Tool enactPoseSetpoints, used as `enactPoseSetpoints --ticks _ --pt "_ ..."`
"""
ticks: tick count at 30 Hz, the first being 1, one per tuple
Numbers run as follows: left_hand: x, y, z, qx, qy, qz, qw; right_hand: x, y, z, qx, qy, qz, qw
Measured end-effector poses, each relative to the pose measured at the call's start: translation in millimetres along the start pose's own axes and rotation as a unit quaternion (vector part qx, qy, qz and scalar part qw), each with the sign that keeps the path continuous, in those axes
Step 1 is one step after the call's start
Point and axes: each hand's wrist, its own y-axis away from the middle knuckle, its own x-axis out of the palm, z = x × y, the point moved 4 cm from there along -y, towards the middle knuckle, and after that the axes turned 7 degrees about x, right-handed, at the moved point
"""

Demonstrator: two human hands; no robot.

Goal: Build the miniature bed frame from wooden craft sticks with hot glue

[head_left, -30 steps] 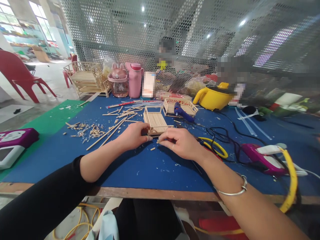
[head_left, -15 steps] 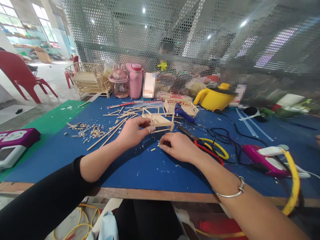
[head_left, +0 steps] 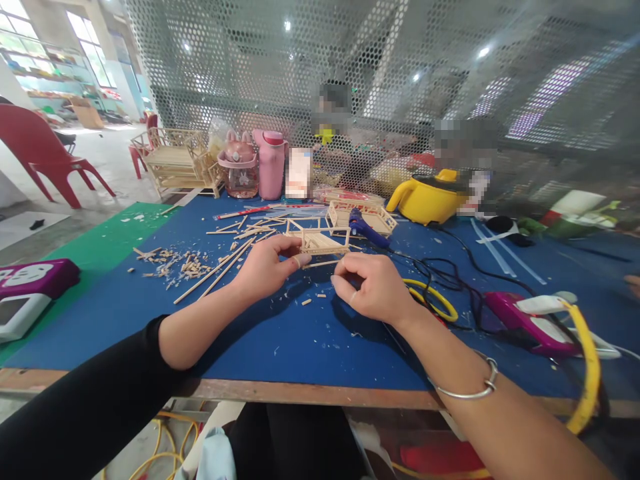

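A small wooden stick frame (head_left: 324, 241) is pinched at its left end by my left hand (head_left: 270, 265), slightly above the blue table mat (head_left: 300, 353). My right hand (head_left: 373, 285) is just right of the frame's near corner, its fingers curled; what is between its fingertips, if anything, is too small to tell. Two short wooden pieces lie on the mat below the frame, one of them (head_left: 321, 295) beside my right hand. Behind the frame stands another wooden stick piece (head_left: 363, 219), with a blue glue gun (head_left: 369, 230) at its front.
Long sticks (head_left: 215, 270) and wood scraps (head_left: 193, 263) lie left. Yellow-handled scissors (head_left: 445, 310), black cables and a purple power strip (head_left: 510, 320) are right. Pink bottles (head_left: 271, 167), a yellow pot (head_left: 433, 200) and a mesh screen (head_left: 260, 67) stand behind.
My right hand has moved right and slightly up, and now covers part of the scissors. A second short piece shows on the mat where its fingertips were. My left hand still grips the frame.
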Motion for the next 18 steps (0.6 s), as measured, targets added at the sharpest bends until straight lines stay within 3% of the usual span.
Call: enactPoseSetpoints --ticks 5,10,18 --pt "1.2 1.2 -0.3 -0.001 -0.013 0.006 1.000 -0.3 0.0 -3.3 0.013 -0.034 0.000 0.999" --pt "5.8 0.8 2.7 0.019 -0.017 0.035 0.999 6.7 -3.2 -8.8 0.075 -0.026 -0.061 0.995" --pt "18.4 7.1 14.0 -0.024 -0.021 0.107 0.994 22.1 -1.5 -14.5 0.124 0.007 -0.009 0.992"
